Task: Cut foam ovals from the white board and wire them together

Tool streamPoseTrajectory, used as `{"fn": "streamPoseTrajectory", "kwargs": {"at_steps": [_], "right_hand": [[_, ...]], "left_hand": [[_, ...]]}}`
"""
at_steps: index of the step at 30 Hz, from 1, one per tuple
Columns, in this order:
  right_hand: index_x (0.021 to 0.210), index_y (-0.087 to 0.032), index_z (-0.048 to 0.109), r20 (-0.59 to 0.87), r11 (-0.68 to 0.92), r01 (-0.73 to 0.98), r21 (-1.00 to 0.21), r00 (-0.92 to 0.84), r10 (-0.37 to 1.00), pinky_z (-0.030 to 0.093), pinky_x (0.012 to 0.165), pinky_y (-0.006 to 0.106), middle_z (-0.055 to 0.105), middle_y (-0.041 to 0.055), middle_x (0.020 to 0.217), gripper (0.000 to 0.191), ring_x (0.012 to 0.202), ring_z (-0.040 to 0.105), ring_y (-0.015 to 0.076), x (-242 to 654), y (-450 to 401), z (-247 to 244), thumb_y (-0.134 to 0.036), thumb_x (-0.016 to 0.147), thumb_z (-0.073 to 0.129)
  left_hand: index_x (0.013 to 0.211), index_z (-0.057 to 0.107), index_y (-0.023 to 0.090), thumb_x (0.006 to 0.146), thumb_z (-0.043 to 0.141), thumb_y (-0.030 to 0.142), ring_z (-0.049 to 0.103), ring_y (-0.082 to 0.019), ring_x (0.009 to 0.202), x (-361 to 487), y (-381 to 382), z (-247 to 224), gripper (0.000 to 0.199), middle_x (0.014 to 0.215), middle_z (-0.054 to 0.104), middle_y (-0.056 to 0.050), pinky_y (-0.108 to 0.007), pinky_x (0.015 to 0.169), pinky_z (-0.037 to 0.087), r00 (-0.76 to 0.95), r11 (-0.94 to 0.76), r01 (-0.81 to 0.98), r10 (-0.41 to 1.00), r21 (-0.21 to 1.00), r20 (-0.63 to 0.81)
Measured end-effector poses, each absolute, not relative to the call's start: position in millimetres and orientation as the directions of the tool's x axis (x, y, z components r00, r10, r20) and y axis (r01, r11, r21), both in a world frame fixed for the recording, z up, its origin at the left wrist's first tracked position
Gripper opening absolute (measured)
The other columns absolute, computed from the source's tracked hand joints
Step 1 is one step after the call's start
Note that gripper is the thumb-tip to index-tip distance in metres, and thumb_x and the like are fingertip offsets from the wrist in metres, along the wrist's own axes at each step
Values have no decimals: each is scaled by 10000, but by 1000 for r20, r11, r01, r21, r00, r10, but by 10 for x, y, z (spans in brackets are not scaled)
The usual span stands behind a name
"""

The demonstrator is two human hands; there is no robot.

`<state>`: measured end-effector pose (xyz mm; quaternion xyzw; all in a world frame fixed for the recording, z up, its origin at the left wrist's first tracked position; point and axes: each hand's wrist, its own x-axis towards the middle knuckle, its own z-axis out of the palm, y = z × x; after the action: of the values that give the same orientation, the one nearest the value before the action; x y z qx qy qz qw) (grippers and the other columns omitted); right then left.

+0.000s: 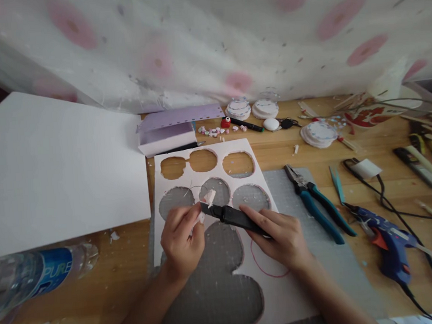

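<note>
My right hand point(283, 231) is wrapped round the black handle of a utility knife point(240, 217), which points left. The knife's tip meets a small white scrap of board point(210, 198), pinched in my left hand point(183, 238); exactly how blade and scrap touch is partly hidden by my fingers. Beneath both hands lies a white foam board point(211, 178) with several rounded holes cut through it. A pink circle outline point(272, 275) is drawn on the board near my right wrist. Under the board is a grey cutting mat point(301, 279).
Blue-handled pliers point(317, 204), a teal pointed tool point(337, 185) and a blue glue gun point(386, 239) with its cable lie on the right. At left are a large white sheet point(61, 173) and a plastic bottle point(35, 278). Stacked white discs point(318, 134) and an open box point(168, 138) sit behind.
</note>
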<state>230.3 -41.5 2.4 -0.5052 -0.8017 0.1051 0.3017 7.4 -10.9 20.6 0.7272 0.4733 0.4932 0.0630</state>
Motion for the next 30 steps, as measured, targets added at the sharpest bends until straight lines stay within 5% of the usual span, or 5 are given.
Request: {"fn": "streamPoseTrajectory", "kwargs": {"at_steps": [9,13,16,21,30], "right_hand": [[1266,-290,593,477,290,707,-645,76,876,515,700,289,727,48,987,445,798,690,211,2454,-285,-3,-218,833,667],[968,-244,621,198,108,461,-881,153,968,449,539,271,637,4,730,140,590,580,161,2276,-317,79,-327,857,636],[842,-233,546,-61,-67,129,-989,54,997,387,467,249,528,-36,621,183,485,467,114,2105,-356,152,-398,867,621],[842,-224,518,-243,-247,-139,-959,-47,969,403,462,251,525,-43,619,288,484,471,106,1928,-391,198,-446,798,695],[812,-230,440,-233,-219,-340,-915,2,972,368,467,218,549,-50,733,283,509,477,74,1947,-381,118,-306,803,712]], "left_hand": [[1113,687,242,798,661,34,603,-121,690,-7,-106,257,378,813,661,-3,-241,649,502,-18,-508,643,739,574,674],[1164,653,254,846,556,15,600,-137,716,26,-75,229,410,822,665,-16,-279,680,493,123,-589,629,720,508,683],[1166,638,250,863,512,2,634,-152,791,73,-73,211,411,871,691,-27,-303,742,501,245,-650,632,683,421,688],[1109,649,216,873,544,38,650,-165,790,141,-98,190,313,836,705,-29,-317,739,500,403,-732,580,640,358,654],[1159,621,202,875,532,37,649,-170,781,137,-104,165,340,839,721,-35,-330,747,499,440,-733,547,663,405,606]]}}
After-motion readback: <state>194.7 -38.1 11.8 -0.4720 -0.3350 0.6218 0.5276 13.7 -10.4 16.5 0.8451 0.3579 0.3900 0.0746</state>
